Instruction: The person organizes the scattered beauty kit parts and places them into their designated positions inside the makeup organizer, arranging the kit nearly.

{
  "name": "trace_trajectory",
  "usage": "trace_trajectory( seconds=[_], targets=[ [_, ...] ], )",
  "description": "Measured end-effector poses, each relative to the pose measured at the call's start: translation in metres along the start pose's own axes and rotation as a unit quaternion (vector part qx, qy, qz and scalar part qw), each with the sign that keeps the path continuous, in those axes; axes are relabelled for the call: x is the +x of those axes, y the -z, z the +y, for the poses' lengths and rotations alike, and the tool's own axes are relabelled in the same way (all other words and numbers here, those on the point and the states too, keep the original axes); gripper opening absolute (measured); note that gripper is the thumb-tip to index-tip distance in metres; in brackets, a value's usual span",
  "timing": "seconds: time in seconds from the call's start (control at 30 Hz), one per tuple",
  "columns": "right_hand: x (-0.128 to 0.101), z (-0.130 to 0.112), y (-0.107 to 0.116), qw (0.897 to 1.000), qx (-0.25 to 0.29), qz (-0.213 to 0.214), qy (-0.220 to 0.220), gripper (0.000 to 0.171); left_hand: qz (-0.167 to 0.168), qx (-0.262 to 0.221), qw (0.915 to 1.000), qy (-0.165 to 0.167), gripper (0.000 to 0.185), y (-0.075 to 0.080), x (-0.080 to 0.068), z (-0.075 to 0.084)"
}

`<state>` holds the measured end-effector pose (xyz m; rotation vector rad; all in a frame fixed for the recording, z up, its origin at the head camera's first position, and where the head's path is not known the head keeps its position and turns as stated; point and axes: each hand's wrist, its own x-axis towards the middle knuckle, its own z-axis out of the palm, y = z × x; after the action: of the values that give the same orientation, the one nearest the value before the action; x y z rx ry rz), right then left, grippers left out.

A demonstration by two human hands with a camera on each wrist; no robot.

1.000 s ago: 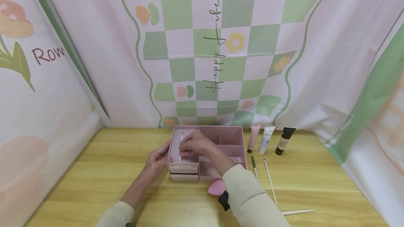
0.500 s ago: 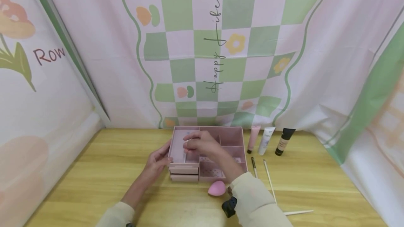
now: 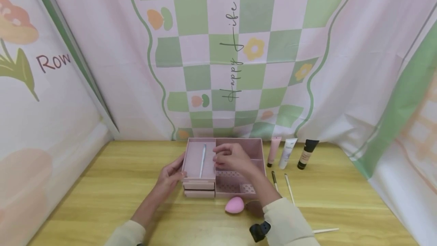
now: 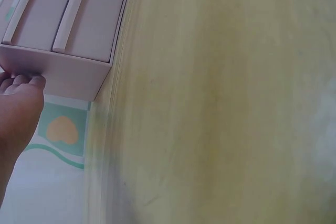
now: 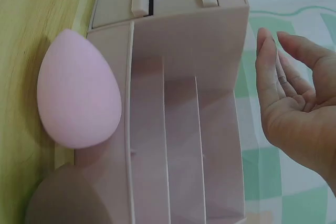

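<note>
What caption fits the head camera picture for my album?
Left hand holds a pink organizer; right hand hovers open beside a brush lying inside.

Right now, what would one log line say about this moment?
left hand: holds organizer side | right hand: open, empty, above organizer | pen: lying in left compartment | sponge: on table, in front
</note>
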<state>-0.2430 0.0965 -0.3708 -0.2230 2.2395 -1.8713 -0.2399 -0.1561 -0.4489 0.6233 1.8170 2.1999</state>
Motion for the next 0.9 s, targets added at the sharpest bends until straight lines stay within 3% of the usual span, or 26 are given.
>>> trace_trajectory(
  seconds=[0.3,0.47,0.6,0.9],
  targets=[
    [-0.023,0.003,0.025,0.999,-0.022,0.026,0.016,0.039,0.009,-0.001,0.9999,0.007,0.072,0.000,-0.001,0.001],
    [-0.037,0.009,0.043,0.996,-0.072,0.050,0.029,0.039,0.010,-0.006,0.9999,0.006,0.071,0.000,0.000,0.001],
    [-0.049,0.019,0.057,0.991,-0.110,0.079,0.013,0.040,0.006,-0.007,1.0000,0.001,0.071,0.000,-0.001,-0.001],
    [-0.080,0.044,0.089,0.986,-0.115,0.118,-0.010,0.043,-0.002,-0.001,1.0000,0.000,0.072,0.000,-0.001,-0.001]
  ],
)
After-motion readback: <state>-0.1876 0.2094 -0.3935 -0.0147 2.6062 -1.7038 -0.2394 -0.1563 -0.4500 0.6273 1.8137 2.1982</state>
